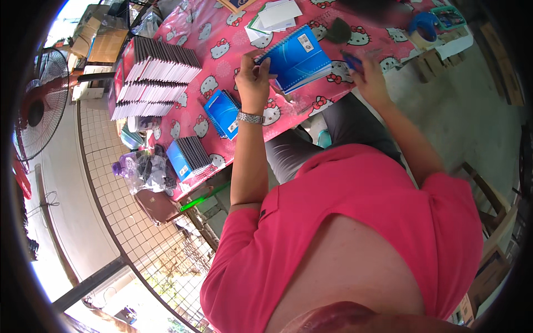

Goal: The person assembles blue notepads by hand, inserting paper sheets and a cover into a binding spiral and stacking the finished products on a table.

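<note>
A blue spiral notebook (298,58) lies tilted on the pink table, its wire binding toward the left. At that bound edge my left hand (254,80) has its fingers pinched closed on the notebook's corner. My right hand (370,82) is just right of the notebook, wrapped round a small blue-handled tool (353,62) that looks like pliers; its tip is hard to make out. Beside my left wrist lie smaller blue spiral notebooks (223,114). A row of similar blue notebooks (189,157) stands nearer the table's left corner.
Tall stacks of spiral-bound books (158,72) rise at the left. White cards (277,15) lie at the back, near a dark green object (338,30). A blue tape dispenser (424,28) and a green tray (447,18) sit far right. A fan (39,111) stands left.
</note>
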Action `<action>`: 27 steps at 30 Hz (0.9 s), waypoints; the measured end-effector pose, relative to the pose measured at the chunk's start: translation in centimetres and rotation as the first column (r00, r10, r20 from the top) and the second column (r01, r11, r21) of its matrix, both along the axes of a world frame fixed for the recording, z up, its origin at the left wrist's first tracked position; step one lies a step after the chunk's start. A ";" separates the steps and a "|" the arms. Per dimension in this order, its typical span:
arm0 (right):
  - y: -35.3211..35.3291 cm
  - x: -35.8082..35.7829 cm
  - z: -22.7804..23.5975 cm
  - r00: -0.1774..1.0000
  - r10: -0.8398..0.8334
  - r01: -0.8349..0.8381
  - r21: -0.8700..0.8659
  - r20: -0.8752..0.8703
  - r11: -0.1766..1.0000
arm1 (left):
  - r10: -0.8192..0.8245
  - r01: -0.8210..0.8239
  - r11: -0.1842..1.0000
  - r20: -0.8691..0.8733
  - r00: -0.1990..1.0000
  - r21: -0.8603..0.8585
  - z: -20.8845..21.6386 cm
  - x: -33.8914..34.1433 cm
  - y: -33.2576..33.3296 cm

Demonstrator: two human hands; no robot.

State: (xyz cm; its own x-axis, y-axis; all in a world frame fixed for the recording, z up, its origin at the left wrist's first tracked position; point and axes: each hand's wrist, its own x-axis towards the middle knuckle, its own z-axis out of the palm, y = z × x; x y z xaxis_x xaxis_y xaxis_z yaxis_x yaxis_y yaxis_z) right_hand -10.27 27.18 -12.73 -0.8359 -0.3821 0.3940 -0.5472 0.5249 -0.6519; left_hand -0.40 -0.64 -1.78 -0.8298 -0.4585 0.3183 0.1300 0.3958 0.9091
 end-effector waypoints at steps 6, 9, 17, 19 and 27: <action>-4.2 4.9 11.7 0.959 0.257 -0.283 -0.332 -0.121 0.900 | 0.065 -0.066 0.997 0.032 0.997 0.043 -1.1 1.1 -0.7; -6.2 6.2 12.3 0.901 0.433 -0.433 -0.156 -0.033 0.888 | 0.055 -0.054 0.997 -0.025 0.998 0.050 -0.8 0.8 0.0; -8.9 6.3 12.8 0.910 0.385 -0.392 -0.022 -0.155 0.920 | 0.073 -0.057 0.985 -0.094 0.993 0.165 -1.5 1.2 0.2; -9.0 6.3 12.9 0.905 0.414 -0.420 -0.051 -0.095 0.906 | 0.086 -0.075 0.991 -0.103 0.991 0.111 -1.8 1.3 0.1; -9.6 6.6 13.7 -0.034 0.785 0.037 -0.784 0.619 0.620 | 0.176 -0.169 0.984 -0.144 0.974 0.058 -1.0 2.6 1.3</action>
